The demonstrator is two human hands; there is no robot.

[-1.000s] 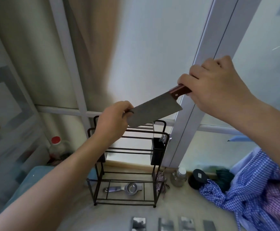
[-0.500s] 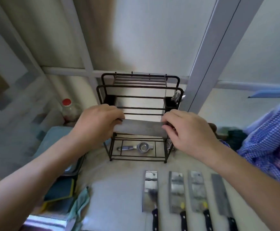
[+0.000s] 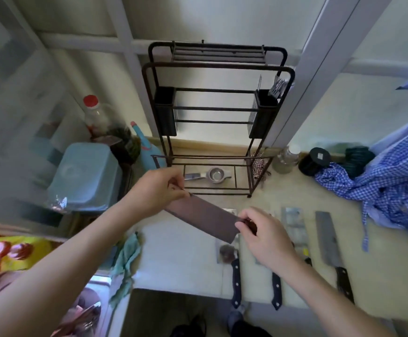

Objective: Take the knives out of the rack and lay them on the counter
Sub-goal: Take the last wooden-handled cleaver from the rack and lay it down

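At the far left, a light blue plastic bin [image 3: 84,176] stands beside the table [image 3: 188,261], with a clear bottle with a red cap [image 3: 93,113] behind it. A teal cloth [image 3: 125,261] hangs over the table's left edge.

The left hand [image 3: 155,190] is positioned in front of the rack's lower left corner. Its fingers [image 3: 175,184] are pressed together, pinching the far end of the blade of a cleaver [image 3: 200,218]. The cleaver is held above the table, blade flat and running diagonally from upper left to lower right. The right hand [image 3: 267,235] grips the reddish-brown handle end, fingers curled and closed on it; the handle is mostly hidden by the hand.

The black wire rack [image 3: 217,117] stands upright at the back of the table against the window frame. Its upper slots show no knives. A metal strainer [image 3: 209,175] lies on its bottom shelf, and forks [image 3: 279,87] stand in its right-hand holder.

Four knives lie flat on the table in a row, handles toward the person: a first dark-handled knife [image 3: 235,283] below the held cleaver, a second knife [image 3: 276,291] partly covered by the right hand, a third knife [image 3: 294,224], and a fourth cleaver [image 3: 329,244] at the right end. Further right, a blue checked cloth [image 3: 387,186] is heaped on the table.
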